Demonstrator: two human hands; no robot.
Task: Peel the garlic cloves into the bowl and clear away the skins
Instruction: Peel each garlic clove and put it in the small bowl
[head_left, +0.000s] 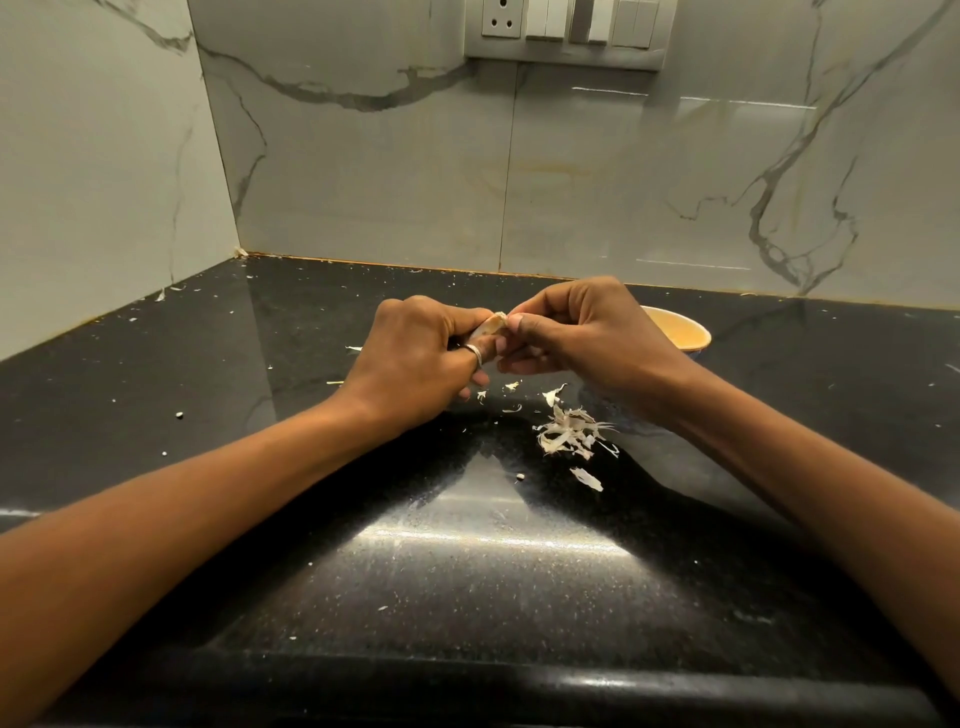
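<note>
gripped garlic clove (493, 325) in left hand (415, 358), fingers curled round it, above middle of black countertop (467, 571). pinched clove's upper tip between thumb and forefinger of right hand (587, 332), remaining fingers curled. located yellow bowl (680, 332) on countertop just beyond right hand, partly hidden by it. recorded pile of garlic skins (566, 431) on countertop on near side of right hand, smaller scraps (511, 385) scattered left of pile.
</note>
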